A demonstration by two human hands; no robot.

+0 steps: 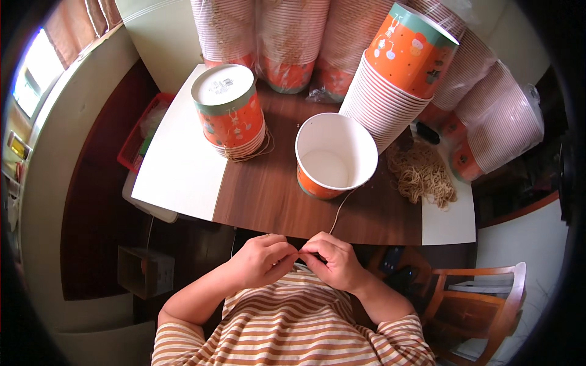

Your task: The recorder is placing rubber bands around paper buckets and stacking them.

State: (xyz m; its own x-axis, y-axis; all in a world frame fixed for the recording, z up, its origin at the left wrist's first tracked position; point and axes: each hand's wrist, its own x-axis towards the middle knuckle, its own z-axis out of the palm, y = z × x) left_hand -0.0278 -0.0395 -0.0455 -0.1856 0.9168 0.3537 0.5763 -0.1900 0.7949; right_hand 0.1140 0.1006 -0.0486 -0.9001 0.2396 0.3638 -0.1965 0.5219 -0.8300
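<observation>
Brown-and-cream stripes fill the nearest part of my view, the wearer's shirt (293,323). Just beyond it, short of the table's near edge, the left hand (267,259) and the right hand (334,261) meet tip to tip, thumb and forefinger closed together on each. I judge that both pinch the tan string (338,214), though whatever lies between the tips is too fine for me to see. The string runs from behind the right hand over the near edge of the table (268,201) to the side of the open bucket (336,152); I cannot tell whether it goes on around.

I expect the string to be light, limp and slightly rough, so I would take it close to its end. The bucket, mouth up near the middle of the near edge, looks like light, stiff card that could dent; I would hold it by the rolled rim.

Farther on, toward the left edge, stands a short upturned stack (235,116) with strands about its lower rims. Toward the right edge a string tangle (427,174) lies near a tall stack (390,94) of nested buckets. Along the far edge stand bagged stacks (287,46)
</observation>
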